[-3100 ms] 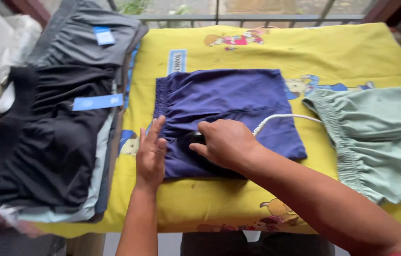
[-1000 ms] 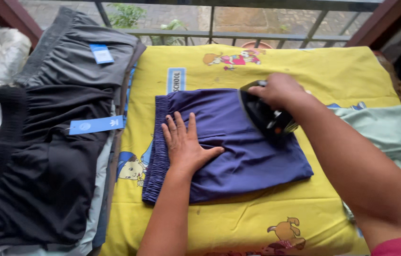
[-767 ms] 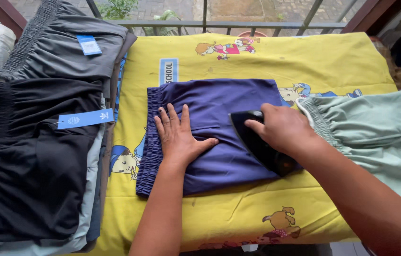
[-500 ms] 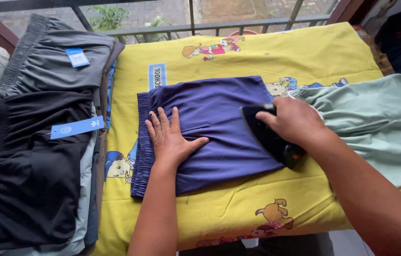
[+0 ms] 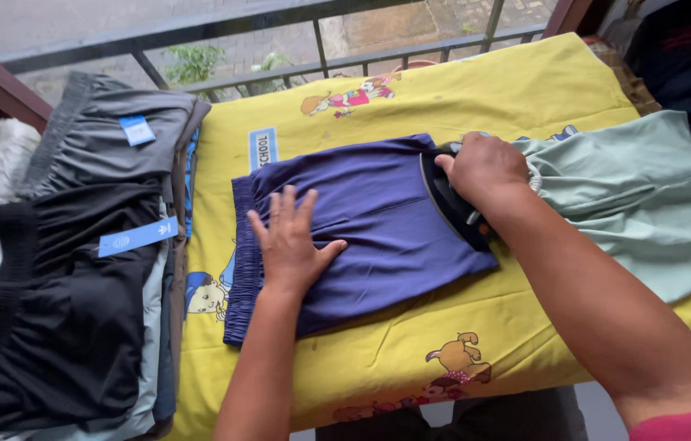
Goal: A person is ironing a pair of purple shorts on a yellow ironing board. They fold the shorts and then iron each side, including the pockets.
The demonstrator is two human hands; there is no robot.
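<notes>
- On the yellow-covered surface [image 5: 411, 82]: navy shorts [image 5: 362, 220], folded flat, waistband toward the left, lying roughly at the middle of the cloth.
- Left hand [image 5: 290, 245]: open, fingers spread, palm pressed flat on the left half of the shorts. Holds nothing; it pins the fabric. Same pose and place as half a second ago.
- Right hand [image 5: 484, 167]: closed round the handle of a black iron [image 5: 451, 204]. The iron sits on the right edge of the shorts, just beside the green garment.
- Change: one second ago the iron was at the far right corner of the shorts; since then it has come down along the right side. Three seconds ago it sat near the front middle, with the left hand at the left edge. Judgement: the strokes have covered the middle and now the right margin, so this face of the shorts looks largely pressed; the part under the left palm is likely what remains.
- Green garment [image 5: 639, 204]: spread at the right, overlapping the surface edge, a white cord at its near corner by the iron.
- Pile of dark garments [image 5: 59, 310]: at the left, stacked, black on top, grey behind, with blue tags.
- Railing [image 5: 280, 24]: beyond the far edge, with pavement and a plant below.
</notes>
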